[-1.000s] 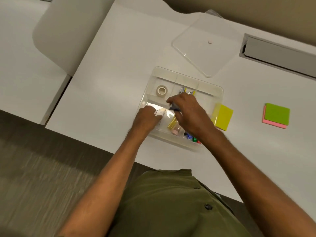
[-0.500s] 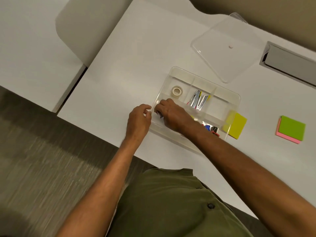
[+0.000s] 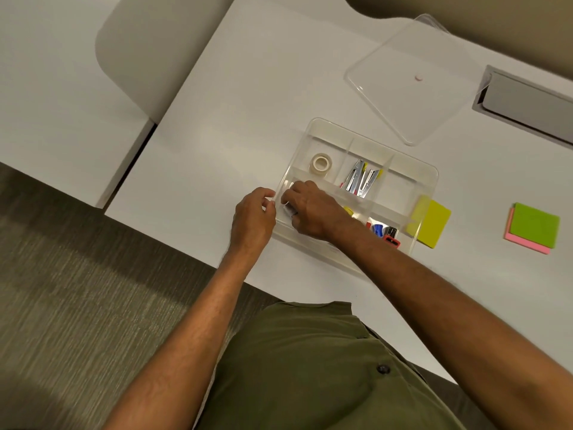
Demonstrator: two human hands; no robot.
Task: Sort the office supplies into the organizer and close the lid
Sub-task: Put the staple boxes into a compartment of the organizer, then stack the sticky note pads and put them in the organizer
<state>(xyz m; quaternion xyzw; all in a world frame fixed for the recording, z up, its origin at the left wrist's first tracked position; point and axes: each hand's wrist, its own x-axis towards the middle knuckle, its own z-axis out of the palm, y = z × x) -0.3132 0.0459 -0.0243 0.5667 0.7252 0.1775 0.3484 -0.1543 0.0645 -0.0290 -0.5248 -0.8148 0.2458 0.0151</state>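
A clear plastic organizer [image 3: 431, 178] lies on the white desk. Its back compartments hold a tape roll [image 3: 321, 162] and several metal clips with yellow tips [image 3: 361, 180]. Small red, blue and black items [image 3: 384, 231] sit in a front compartment. My left hand [image 3: 251, 220] pinches the organizer's left rim. My right hand [image 3: 313, 209] reaches into the front-left compartment, fingers closed on a small dark item that is mostly hidden. The clear lid [image 3: 412, 79] lies flat behind the organizer. A yellow sticky pad [image 3: 434, 223] touches the organizer's right side. A green-on-pink pad [image 3: 534, 228] lies farther right.
A grey cable slot [image 3: 527, 100] is set into the desk at the back right. A pale chair back [image 3: 155, 51] stands at the desk's left corner, beside a second white desk [image 3: 55, 103]. The near desk edge runs just under my forearms.
My right hand moved from the organizer's middle to its front-left compartment. My left hand shifted out of the tray onto the left rim. The camera view shifted, so everything sits farther right.
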